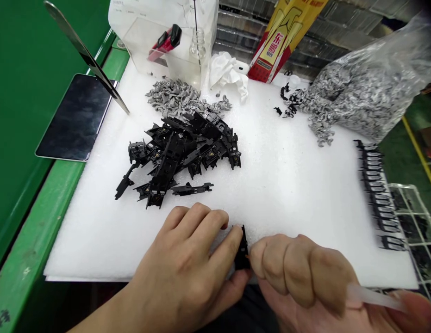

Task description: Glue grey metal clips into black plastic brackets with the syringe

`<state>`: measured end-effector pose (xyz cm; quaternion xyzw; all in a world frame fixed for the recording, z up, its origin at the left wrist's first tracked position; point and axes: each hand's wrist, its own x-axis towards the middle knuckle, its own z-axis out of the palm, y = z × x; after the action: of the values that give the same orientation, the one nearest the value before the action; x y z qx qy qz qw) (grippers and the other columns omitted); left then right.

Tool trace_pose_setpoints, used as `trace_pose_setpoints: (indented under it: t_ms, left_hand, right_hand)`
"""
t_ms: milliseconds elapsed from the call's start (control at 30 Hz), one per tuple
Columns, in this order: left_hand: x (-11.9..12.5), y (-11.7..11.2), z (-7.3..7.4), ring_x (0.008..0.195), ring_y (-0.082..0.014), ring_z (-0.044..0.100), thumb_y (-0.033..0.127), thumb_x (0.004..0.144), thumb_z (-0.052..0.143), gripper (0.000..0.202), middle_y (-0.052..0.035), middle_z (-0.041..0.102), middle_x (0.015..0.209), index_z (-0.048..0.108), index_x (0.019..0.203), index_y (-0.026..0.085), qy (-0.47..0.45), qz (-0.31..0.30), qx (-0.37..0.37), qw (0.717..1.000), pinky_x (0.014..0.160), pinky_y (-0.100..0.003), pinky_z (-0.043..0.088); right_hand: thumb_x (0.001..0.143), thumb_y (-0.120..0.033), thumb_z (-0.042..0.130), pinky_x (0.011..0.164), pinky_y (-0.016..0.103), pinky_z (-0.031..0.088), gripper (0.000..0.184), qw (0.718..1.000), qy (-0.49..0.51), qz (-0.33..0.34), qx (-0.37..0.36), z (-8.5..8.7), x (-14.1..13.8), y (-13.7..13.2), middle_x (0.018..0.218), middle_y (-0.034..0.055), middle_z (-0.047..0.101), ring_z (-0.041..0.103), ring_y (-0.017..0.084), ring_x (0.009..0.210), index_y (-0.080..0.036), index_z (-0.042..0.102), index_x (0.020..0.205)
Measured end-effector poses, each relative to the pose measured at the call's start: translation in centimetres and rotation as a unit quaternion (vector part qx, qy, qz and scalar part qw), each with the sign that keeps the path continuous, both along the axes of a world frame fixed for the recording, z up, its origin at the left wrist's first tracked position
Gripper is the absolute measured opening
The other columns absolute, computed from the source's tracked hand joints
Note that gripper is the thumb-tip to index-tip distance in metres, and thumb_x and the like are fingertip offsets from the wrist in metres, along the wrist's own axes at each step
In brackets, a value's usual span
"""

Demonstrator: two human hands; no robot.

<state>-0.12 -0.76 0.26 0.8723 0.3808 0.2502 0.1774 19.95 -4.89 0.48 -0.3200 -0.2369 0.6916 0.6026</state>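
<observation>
On my head feed, I have the left hand [187,266] closed on a black part [241,254], its forefinger along the left side and thumb at the lower end. The part sits between both hands at the near edge of the white bench [291,185]. My right hand [305,273] is curled into a fist around a translucent rod [375,298], knuckles just beside the part; whether they touch it I can't tell. The left hand lies palm down, wrist running to the lower left; the right has its curled fingers uppermost. Beyond them I see a black pile [170,157].
</observation>
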Motion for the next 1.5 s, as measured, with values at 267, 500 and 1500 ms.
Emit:
trace_pose_setpoints:
  t_ms: [267, 500, 1500]
  left_hand:
    - [0.0, -0.1, -0.2, 0.092, -0.0279, 0.055, 0.034, 0.099, 0.066, 0.026, -0.0104, 0.067, 0.107, 0.072, 0.116, 0.014, 0.0, -0.003, 0.005, 1.0, 0.073, -0.044, 0.036]
    - [0.1, 0.0, -0.3, 0.092, -0.0279, 0.056, 0.033, 0.099, 0.066, 0.026, -0.0107, 0.068, 0.108, 0.072, 0.115, 0.014, -0.003, 0.0, 0.0, 1.0, 0.073, -0.044, 0.037]
    - [0.2, 0.1, -0.2, 0.092, -0.0277, 0.055, 0.038, 0.097, 0.068, 0.032, -0.0116, 0.067, 0.108, 0.073, 0.116, 0.012, -0.009, 0.004, -0.002, 1.0, 0.073, -0.044, 0.038]
  right_hand:
    - [0.097, -0.071, 0.052, 0.067, 0.049, 0.045, 0.062, 0.999, -0.017, -0.046, -0.01, -2.1, 1.4, -2.8, 0.062, 0.0003, 0.043, 0.054, 0.023, 0.068, -0.025, 0.032, 0.061]
    - [0.101, -0.079, 0.035, 0.064, 0.045, 0.044, 0.067, 0.994, -0.1, -0.042, 0.013, -1.2, 0.1, -1.8, 0.057, -0.0005, 0.04, 0.048, 0.021, 0.061, -0.024, 0.034, 0.062]
    - [0.102, -0.064, 0.055, 0.052, 0.037, 0.037, 0.064, 0.987, -0.115, -0.096, 0.056, -0.1, -1.7, 0.1, 0.052, -0.0046, 0.021, 0.031, 0.017, 0.053, -0.023, 0.027, 0.061]
